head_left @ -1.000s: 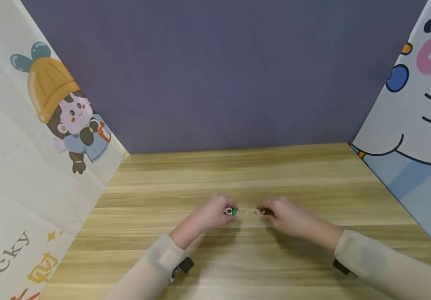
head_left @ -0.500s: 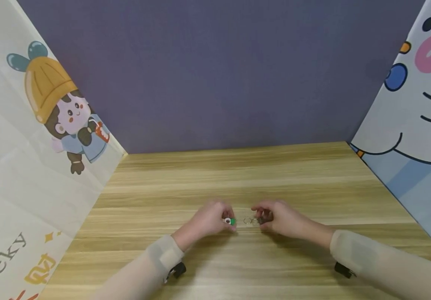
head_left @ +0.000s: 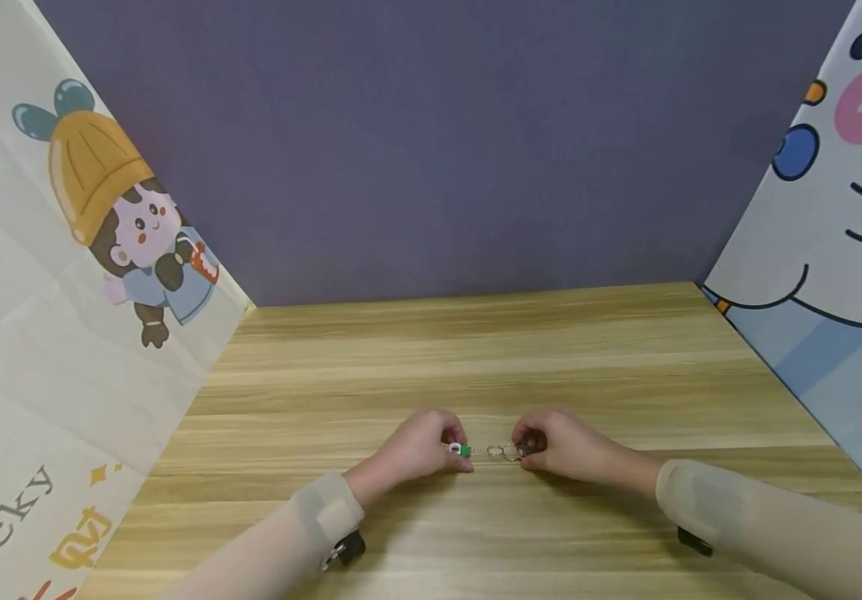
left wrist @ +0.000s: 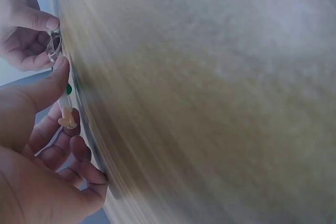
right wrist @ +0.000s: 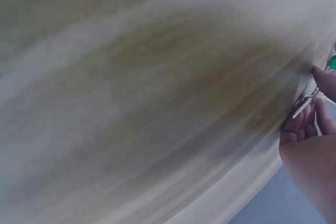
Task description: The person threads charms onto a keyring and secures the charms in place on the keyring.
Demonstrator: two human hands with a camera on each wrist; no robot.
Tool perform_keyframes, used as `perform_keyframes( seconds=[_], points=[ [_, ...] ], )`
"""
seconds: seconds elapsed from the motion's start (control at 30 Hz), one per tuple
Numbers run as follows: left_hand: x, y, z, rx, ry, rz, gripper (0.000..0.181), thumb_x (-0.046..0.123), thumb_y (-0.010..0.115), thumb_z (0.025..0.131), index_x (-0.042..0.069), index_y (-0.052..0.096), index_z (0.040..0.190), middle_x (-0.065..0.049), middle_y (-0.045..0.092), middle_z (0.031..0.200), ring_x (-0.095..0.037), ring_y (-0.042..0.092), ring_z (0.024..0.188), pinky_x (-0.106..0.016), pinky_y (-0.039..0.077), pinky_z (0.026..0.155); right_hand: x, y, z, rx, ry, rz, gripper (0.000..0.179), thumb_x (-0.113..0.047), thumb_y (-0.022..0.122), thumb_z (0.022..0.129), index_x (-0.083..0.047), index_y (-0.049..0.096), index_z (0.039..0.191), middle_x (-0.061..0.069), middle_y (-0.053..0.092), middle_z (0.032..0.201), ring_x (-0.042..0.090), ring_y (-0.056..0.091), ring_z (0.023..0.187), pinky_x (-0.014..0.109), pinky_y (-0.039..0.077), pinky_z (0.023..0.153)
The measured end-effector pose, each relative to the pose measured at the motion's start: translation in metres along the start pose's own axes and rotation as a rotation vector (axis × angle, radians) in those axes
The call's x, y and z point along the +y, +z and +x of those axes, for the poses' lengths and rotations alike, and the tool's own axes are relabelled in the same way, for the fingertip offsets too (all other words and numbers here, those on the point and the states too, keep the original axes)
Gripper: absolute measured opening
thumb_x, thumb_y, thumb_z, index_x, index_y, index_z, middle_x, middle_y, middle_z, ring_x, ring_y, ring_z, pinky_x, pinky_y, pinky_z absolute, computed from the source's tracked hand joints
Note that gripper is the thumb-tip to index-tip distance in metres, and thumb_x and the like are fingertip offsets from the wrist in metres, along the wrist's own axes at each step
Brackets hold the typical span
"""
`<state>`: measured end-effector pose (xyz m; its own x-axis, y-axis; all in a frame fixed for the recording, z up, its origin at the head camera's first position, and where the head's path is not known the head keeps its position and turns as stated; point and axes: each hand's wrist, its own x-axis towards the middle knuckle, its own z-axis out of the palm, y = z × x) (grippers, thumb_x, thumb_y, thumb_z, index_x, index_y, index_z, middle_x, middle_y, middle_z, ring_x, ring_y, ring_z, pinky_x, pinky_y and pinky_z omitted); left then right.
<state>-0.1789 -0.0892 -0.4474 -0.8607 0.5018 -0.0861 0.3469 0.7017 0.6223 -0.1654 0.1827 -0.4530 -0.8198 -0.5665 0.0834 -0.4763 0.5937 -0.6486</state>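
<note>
A keychain stretches between my two hands, low over the wooden table (head_left: 431, 533). Its green-and-white charm (head_left: 458, 450) sits between the thumb and fingers of my left hand (head_left: 419, 446); in the left wrist view the charm's orange end (left wrist: 67, 119) shows by a fingertip. Thin metal rings (head_left: 502, 452) link the middle. My right hand (head_left: 562, 447) holds the other end, a dark piece (head_left: 527, 448) mostly covered by the fingers. From the right wrist, a flat silvery piece (right wrist: 303, 106), perhaps a key, shows at the fingertips.
A purple-grey panel (head_left: 468, 150) rises behind the table. White printed sheets flank it: a cartoon child (head_left: 149, 225) on the left and a pig-nosed figure (head_left: 844, 242) on the right. Both sleeves carry small black wrist cameras (head_left: 352, 546).
Both hands have come a little nearer the body with the keychain. My right index finger, lifted half a second ago, has curled back down. The rings now lie in a straighter line.
</note>
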Motion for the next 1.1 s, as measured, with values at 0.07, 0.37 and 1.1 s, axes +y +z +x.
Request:
perform_keyframes(
  seconds=[0.07, 0.37, 1.1],
  points=[
    [0.0, 0.0, 0.0, 0.002, 0.0, 0.004, 0.026, 0.029, 0.096, 0.077, 0.017, 0.075, 0.088, 0.011, 0.068, 0.081, -0.004, 0.059, 0.075, -0.022, 0.052, 0.074, 0.0, -0.001, 0.0, -0.007, 0.002, -0.009, 0.021, -0.008, 0.088, 0.083, -0.009, 0.074, 0.099, -0.004, 0.071, 0.091, 0.001, 0.061, 0.082, 0.022, 0.056, 0.073],
    [-0.001, -0.002, 0.001, -0.032, 0.009, -0.008, 0.023, 0.021, 0.094, 0.079, 0.015, 0.075, 0.089, 0.009, 0.069, 0.082, -0.004, 0.059, 0.075, -0.021, 0.052, 0.073, 0.002, -0.006, 0.006, -0.078, 0.044, 0.049, 0.022, -0.006, 0.088, 0.082, -0.006, 0.073, 0.099, -0.001, 0.069, 0.09, 0.005, 0.061, 0.081, 0.021, 0.054, 0.071],
    [-0.005, -0.012, 0.004, -0.055, -0.002, -0.096, 0.028, 0.026, 0.092, 0.082, 0.012, 0.074, 0.099, 0.002, 0.071, 0.091, -0.01, 0.06, 0.08, -0.025, 0.053, 0.073, 0.004, -0.02, 0.016, -0.089, 0.132, 0.141, 0.036, -0.015, 0.088, 0.086, 0.001, 0.072, 0.113, 0.009, 0.073, 0.104, 0.014, 0.062, 0.091, 0.022, 0.054, 0.079]
  ],
)
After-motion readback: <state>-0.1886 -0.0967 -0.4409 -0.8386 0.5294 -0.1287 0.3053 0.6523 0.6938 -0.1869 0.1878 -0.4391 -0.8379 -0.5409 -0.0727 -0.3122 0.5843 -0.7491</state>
